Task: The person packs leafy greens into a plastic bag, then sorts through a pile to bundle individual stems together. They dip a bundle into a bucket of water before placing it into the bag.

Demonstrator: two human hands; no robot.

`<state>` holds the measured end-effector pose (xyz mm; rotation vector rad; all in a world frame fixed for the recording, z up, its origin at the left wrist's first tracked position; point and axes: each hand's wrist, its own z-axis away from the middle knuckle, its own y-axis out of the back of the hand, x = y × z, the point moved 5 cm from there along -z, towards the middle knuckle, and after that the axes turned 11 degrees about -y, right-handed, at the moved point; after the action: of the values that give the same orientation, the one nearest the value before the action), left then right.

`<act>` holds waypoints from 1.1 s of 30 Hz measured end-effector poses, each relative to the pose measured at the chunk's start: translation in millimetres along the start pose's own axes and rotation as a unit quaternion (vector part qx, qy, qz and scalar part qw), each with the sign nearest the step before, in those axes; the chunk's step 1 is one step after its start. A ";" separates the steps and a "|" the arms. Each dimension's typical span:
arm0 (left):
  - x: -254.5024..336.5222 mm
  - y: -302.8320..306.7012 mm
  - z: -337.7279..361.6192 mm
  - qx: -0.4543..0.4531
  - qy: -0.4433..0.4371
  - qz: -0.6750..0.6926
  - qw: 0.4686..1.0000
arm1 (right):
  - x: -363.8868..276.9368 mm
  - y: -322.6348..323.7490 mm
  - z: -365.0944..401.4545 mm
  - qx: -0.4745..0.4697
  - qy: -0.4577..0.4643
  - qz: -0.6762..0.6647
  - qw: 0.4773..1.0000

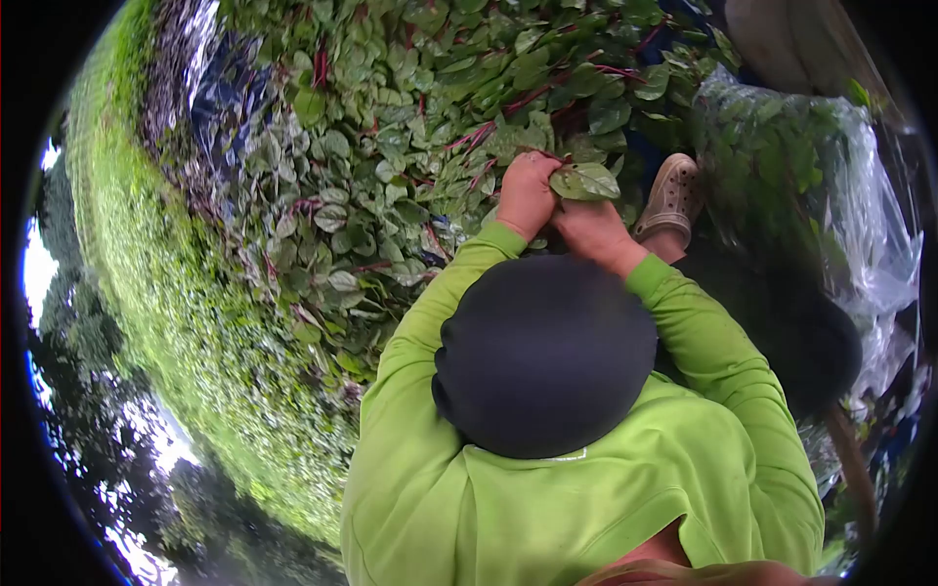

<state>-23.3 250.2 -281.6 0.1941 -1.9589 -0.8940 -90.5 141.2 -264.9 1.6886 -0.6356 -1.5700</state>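
Observation:
My left hand (529, 193) is closed, its fingertips pinching the reddish stem of a sprig of Malabar spinach (587, 182). Close against it, my right hand (598, 235) is curled under the sprig's broad green leaf, which hides some of its fingers. Both hands are over the near edge of a wide heap of cut Malabar spinach (391, 146), with glossy leaves and dark red stems. Between my green sleeves a dark rounded form (547, 356), which looks like a bent knee, covers the ground just below the hands.
A clear plastic bag (850, 195) with leaves inside stands at the right. Beside it is a foot in a tan clog (672, 198). Dark plastic sheeting (227, 98) shows at the heap's left edge. Low green plants (195, 322) and trees lie beyond.

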 end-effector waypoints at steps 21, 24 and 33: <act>-42.2 -16.5 66.0 -0.170 0.074 0.165 0.969 | 2.8 19.9 6.0 -0.083 0.036 0.126 0.988; -45.0 -10.3 64.5 -0.249 0.106 0.245 0.931 | 0.8 19.3 8.3 -0.074 0.056 0.135 0.986; -49.6 23.9 63.6 -0.198 0.105 0.255 0.941 | -2.7 20.9 -15.0 -0.120 0.110 0.130 0.978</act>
<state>-42.6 323.1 -318.9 -0.4208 -1.4873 -0.8521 -73.5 133.2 -247.1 1.5048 -0.5060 -1.2039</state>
